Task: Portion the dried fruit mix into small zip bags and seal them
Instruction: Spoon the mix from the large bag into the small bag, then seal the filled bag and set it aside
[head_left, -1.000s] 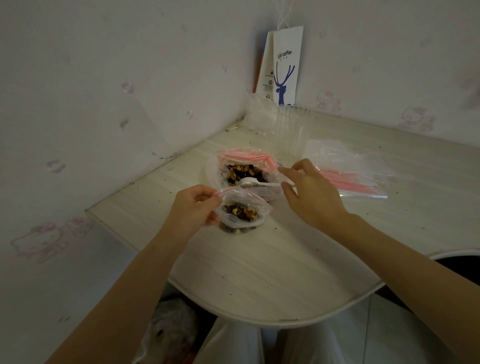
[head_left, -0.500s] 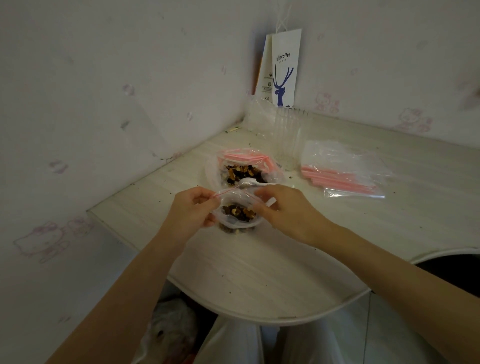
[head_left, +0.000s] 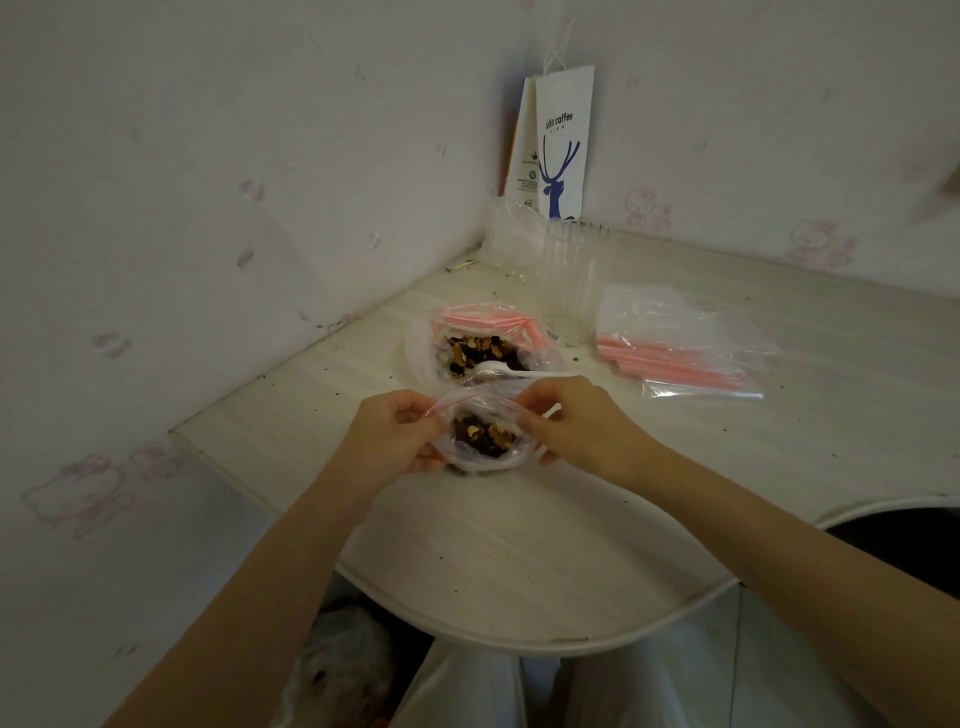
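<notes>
On the near-middle of the desk (head_left: 519, 551), the left hand (head_left: 392, 441) and right hand (head_left: 579, 428) hold a small zip bag (head_left: 483, 444) of dried fruit mix, the fingers (head_left: 415, 415) of each pinching its pink-striped mouth (not yet sealed). Just beyond lies the larger open bag (head_left: 485, 345) with a white spoon (head_left: 501, 370). The empty zip bags (head_left: 680, 356) lie far right.

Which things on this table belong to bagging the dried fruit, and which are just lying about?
For the job: small zip bag, pinched by left hand and right hand; large bag of fruit mix; plastic spoon; pile of empty zip bags.
Lying about: coffee paper bag; clear plastic cups.
</notes>
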